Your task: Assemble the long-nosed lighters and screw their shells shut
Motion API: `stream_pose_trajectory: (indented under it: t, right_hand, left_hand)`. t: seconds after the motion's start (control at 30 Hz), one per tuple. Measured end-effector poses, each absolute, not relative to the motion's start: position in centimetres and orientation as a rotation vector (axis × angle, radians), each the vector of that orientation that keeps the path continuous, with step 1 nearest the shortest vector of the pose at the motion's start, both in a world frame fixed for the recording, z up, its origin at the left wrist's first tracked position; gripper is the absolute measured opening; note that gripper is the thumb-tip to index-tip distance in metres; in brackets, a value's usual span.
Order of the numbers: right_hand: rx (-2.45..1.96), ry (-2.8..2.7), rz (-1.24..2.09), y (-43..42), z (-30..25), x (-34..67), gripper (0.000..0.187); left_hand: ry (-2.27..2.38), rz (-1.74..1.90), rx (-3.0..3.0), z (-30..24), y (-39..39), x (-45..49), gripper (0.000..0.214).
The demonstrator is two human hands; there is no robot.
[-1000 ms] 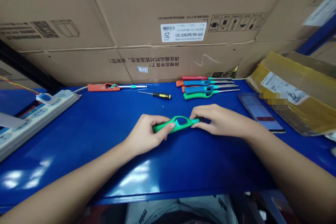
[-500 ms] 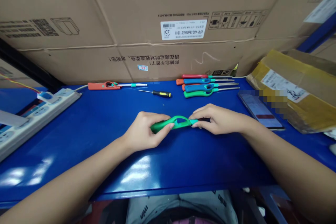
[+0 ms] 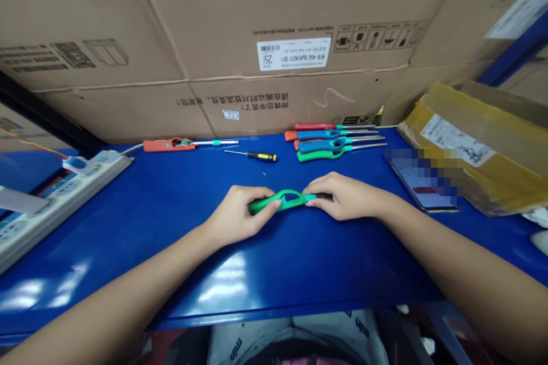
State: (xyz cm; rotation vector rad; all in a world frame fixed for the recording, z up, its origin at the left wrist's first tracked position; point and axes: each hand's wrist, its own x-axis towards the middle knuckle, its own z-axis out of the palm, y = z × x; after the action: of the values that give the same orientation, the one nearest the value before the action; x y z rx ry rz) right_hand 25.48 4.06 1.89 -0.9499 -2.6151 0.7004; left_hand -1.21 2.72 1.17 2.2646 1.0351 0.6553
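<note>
The green plastic long-nosed utility lighter (image 3: 262, 206) lies across the centre of the work area, in front of the wearer, gripped between both hands. Its handle has an open oval loop; a teal collar (image 3: 309, 198) sits at the right end, and a dark section just past the right fingers is partly hidden. Whether it touches the bench cannot be told.

Left hand (image 3: 240, 216): closed around the thick grip end. Right hand (image 3: 345, 197): curled, pinching the collar end between thumb and fingers.

Handling (judged): light, stiff moulded plastic, smooth and possibly slippery. The thick grip offers the surest hold; the slim loop and narrow end look the weakest.

Surroundings, on the blue steel bench (image 3: 128, 262): at 12 o'clock, a yellow-and-black-handled screwdriver (image 3: 262, 157). At 11, an orange-red lighter (image 3: 169, 145). At 1, a row of red, blue and green lighters (image 3: 329, 140). At 2, a partly blurred smartphone (image 3: 422, 185); beyond it, a yellow-taped cardboard parcel (image 3: 479, 151). At 9, a white power strip (image 3: 64, 194). Behind everything stands a large brown cardboard carton (image 3: 274, 23).
</note>
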Motion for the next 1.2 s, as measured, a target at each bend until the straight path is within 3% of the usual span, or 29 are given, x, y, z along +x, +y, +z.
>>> stream_pose_trajectory:
  t: [0.13, 0.37, 0.9, 1.2]
  right_hand:
    - [-1.016, -2.571, 0.337, 4.7, 1.3, 25.7, 0.017]
    - [-0.910, -2.491, -0.033, 5.4, 1.3, 27.0, 0.022]
    - [-0.805, -2.619, 0.117, 3.6, -0.5, 24.2, 0.014]
    - [-0.781, -1.917, -0.051, 4.1, 0.8, 24.1, 0.027]
  left_hand:
    - [1.080, 0.547, 2.232, 1.6, 3.8, -1.0, 0.047]
    - [1.050, 0.431, 2.628, 4.1, 5.1, -0.2, 0.039]
    - [0.917, 0.353, 2.588, 3.5, 3.1, -2.4, 0.041]
    - [1.133, 0.643, 2.787, 6.3, 8.5, -0.3, 0.040]
